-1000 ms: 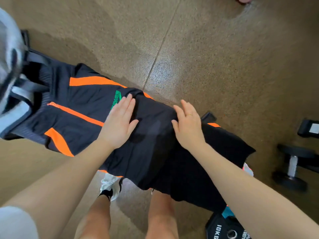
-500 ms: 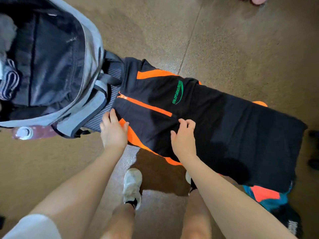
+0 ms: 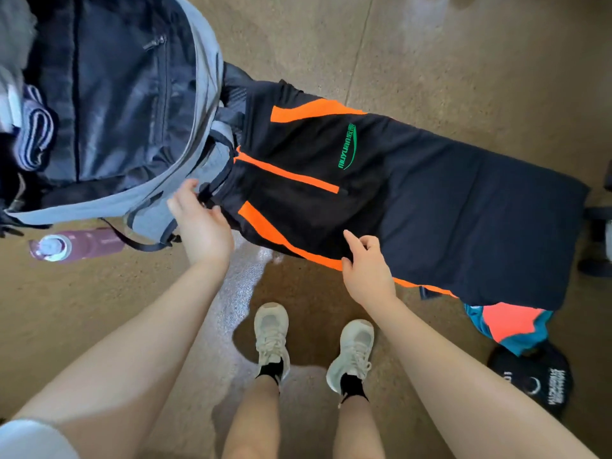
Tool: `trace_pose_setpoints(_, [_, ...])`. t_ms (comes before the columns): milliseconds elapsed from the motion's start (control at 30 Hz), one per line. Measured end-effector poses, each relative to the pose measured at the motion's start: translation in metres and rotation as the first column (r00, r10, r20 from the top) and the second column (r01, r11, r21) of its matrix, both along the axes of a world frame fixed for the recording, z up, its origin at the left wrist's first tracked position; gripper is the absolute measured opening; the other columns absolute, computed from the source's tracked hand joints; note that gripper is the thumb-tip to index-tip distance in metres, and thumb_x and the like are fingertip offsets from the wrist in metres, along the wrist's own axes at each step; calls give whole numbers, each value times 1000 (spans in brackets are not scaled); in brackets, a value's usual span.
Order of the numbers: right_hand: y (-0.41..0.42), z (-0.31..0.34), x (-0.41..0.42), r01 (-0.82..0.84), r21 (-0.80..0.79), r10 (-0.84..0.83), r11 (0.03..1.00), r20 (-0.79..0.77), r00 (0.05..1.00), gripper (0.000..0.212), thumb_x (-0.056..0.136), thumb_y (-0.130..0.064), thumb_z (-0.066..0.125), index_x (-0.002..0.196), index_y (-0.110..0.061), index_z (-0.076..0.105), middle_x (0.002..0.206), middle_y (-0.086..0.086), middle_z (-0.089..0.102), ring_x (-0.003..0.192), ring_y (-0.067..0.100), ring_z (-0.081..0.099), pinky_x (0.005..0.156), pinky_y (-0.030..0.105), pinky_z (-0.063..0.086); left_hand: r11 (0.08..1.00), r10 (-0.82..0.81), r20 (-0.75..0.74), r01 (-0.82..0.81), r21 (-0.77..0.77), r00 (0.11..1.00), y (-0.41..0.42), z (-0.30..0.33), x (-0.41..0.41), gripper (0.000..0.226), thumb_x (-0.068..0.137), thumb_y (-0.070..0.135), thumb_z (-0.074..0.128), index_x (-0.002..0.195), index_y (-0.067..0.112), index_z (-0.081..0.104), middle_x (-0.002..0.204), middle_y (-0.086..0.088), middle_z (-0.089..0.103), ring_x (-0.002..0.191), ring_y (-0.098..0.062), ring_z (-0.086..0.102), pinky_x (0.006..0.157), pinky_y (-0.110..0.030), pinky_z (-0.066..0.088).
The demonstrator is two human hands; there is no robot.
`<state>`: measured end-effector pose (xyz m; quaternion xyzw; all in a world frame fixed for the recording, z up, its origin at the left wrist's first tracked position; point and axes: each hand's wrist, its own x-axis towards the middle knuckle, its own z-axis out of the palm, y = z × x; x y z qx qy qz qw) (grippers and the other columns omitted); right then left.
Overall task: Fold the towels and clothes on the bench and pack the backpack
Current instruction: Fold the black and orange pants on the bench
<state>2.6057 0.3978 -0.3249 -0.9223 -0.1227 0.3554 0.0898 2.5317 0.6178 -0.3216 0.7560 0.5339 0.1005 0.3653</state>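
Observation:
A black garment (image 3: 414,193) with orange stripes and a green logo lies spread along the bench, hiding the bench top. My left hand (image 3: 202,223) pinches its near left corner, beside the backpack strap. My right hand (image 3: 366,263) pinches the near orange-trimmed edge further right. The grey backpack (image 3: 202,104) stands open at the left end, with a striped folded towel (image 3: 33,137) inside its dark lining.
A purple water bottle (image 3: 79,248) sits in the backpack's side pocket. A teal and coral cloth (image 3: 506,323) hangs below the garment's right end, above a black weight plate (image 3: 536,382). A dumbbell (image 3: 596,233) lies at the far right. My feet stand on the brown floor.
Both hands slid from the middle of the garment to its near edge and now pinch it. The view swung left, bringing the open backpack and bottle into sight.

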Motion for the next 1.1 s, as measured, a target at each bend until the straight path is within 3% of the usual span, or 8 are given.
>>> trace_pose_setpoints(133, [-6,0,-8,-199,-63,204,978,84,975,56,99,-25,40,149,-27,16,158,1,10,140,21,25,108,34,35,877,267,-33,-257,-407,963,-40,-22,-11,29,91,7,50,118,11,39,107,-5,40,81,-13,45,76,-20,34])
trace_pose_setpoints(200, [-7,-4,-8,-285,-27,286,958,82,955,56,100,-24,38,150,-25,13,159,0,6,144,20,14,114,34,27,696,415,-25,-335,-635,910,-51,-38,-12,28,92,2,45,113,16,33,109,-4,41,93,-15,41,74,-19,35])
trace_pose_setpoints(300, [-6,-12,-8,-321,-24,322,947,79,944,55,100,-22,38,150,-24,14,158,-1,6,143,22,12,111,37,27,508,490,2,-284,-813,872,-54,-61,-14,48,87,-8,43,130,10,36,122,-4,51,103,-12,44,95,-27,33])
trace_pose_setpoints(600, [-13,-31,-20,-339,15,326,941,234,916,64,88,-11,53,146,-18,28,156,8,19,136,32,28,99,48,40,562,80,37,-15,-827,996,-69,-62,-51,24,87,14,60,109,13,51,96,-1,61,93,-11,54,77,-19,36])
trace_pose_setpoints(767, [-12,-22,-15,-344,33,336,938,145,931,60,93,-11,45,148,-19,22,158,5,10,143,26,15,109,40,32,466,-55,32,54,-883,998,-92,-46,-64,13,90,20,57,102,18,62,112,-2,64,109,-13,54,99,-29,33])
trace_pose_setpoints(933, [-18,-9,-23,-140,363,68,921,204,977,31,90,-8,52,121,-8,58,132,9,50,120,21,46,100,34,41,442,130,86,19,-897,988,-114,-18,-58,19,98,17,40,106,15,57,108,-3,66,96,-10,62,83,-19,46])
trace_pose_setpoints(1033, [-20,6,-45,-13,520,25,854,-15,1000,24,84,-16,64,107,-10,58,96,1,58,85,11,54,76,27,45,462,222,54,-56,-885,974,-121,10,-48,14,97,20,44,86,15,53,82,-3,65,74,-17,66,68,-25,53])
trace_pose_setpoints(1100, [-19,10,-60,6,497,46,868,-93,995,36,79,-27,70,109,-15,55,97,-3,57,86,10,53,76,26,45,490,234,44,-79,-868,971,-123,27,-41,16,94,18,50,80,12,53,78,-5,62,73,-17,64,69,-27,54])
